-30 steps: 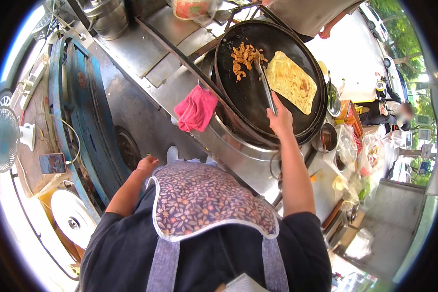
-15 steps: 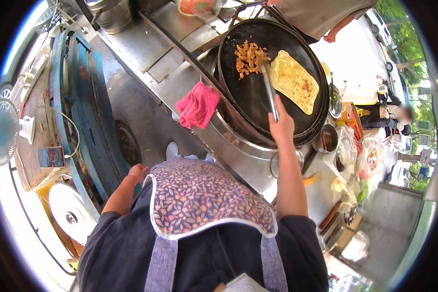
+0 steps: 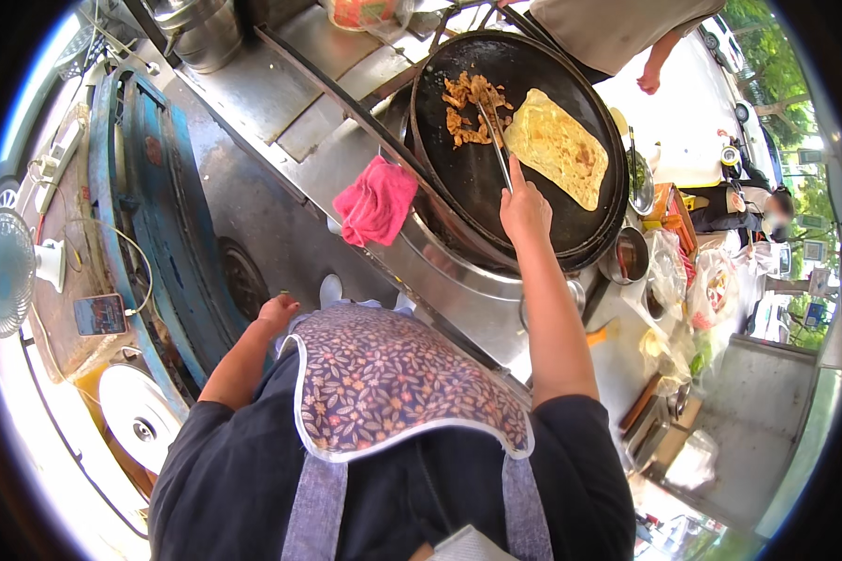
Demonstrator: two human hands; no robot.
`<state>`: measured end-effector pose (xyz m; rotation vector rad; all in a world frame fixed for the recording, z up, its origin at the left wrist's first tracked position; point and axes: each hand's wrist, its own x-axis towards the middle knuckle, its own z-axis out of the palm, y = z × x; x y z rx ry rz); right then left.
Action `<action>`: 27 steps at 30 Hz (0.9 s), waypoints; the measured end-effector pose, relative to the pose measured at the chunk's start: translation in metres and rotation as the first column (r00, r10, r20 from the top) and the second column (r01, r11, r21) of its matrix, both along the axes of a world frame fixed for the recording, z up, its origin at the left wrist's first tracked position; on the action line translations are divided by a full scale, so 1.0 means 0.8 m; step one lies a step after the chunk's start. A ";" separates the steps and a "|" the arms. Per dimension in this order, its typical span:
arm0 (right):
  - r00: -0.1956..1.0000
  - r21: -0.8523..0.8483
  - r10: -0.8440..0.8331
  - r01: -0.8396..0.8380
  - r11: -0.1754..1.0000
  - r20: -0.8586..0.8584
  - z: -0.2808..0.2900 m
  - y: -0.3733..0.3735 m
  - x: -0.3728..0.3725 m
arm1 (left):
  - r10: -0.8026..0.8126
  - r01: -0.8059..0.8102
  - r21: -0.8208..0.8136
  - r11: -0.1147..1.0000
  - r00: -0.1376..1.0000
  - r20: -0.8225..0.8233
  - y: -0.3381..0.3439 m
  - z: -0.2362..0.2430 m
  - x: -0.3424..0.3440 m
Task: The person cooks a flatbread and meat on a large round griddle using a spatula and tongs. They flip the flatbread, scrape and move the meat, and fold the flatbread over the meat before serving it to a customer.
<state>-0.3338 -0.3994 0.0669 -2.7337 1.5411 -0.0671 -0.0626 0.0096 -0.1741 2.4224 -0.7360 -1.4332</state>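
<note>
Likely step: turning browned pieces (image 3: 458,93) | your right hand (image 3: 526,211) grips tongs (image 3: 495,142) | left hand (image 3: 277,310) half-curled, contents unclear | next: avoid flatbread (image 3: 559,150)

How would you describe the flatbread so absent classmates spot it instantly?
Find the round black griddle. Toward its right side, beside the metal utensil, lies the flatbread. It is one broad yellowish sheet, unlike the loose brown pieces to its left.

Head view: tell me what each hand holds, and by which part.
The right hand grips the metal tongs by the near end, away from the tips. Whether the curled left hand holds anything cannot be told.
</note>
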 end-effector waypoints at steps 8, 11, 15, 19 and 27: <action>0.646 0.836 -0.569 -0.213 0.506 0.509 0.037 0.001 0.001 | 0.081 -0.084 0.079 0.993 0.996 0.036 0.045 -0.014 -0.002; 0.589 0.870 -0.652 -0.212 0.445 0.477 0.031 -0.003 -0.007 | 0.111 -0.112 0.087 0.990 0.994 0.018 0.051 -0.003 -0.012; 0.628 0.813 -0.592 -0.114 0.571 0.505 0.026 -0.002 -0.022 | 0.121 -0.121 0.093 0.988 0.993 0.012 0.046 0.006 -0.015; 0.905 0.320 -0.154 0.020 0.947 0.397 0.016 -0.001 -0.018 | 0.116 -0.114 0.108 0.988 0.993 -0.010 0.054 -0.017 -0.012; 0.999 0.028 -0.015 0.016 0.999 -0.046 -0.004 0.019 0.012 | 0.028 -0.028 0.038 0.999 1.000 0.008 0.016 -0.011 -0.003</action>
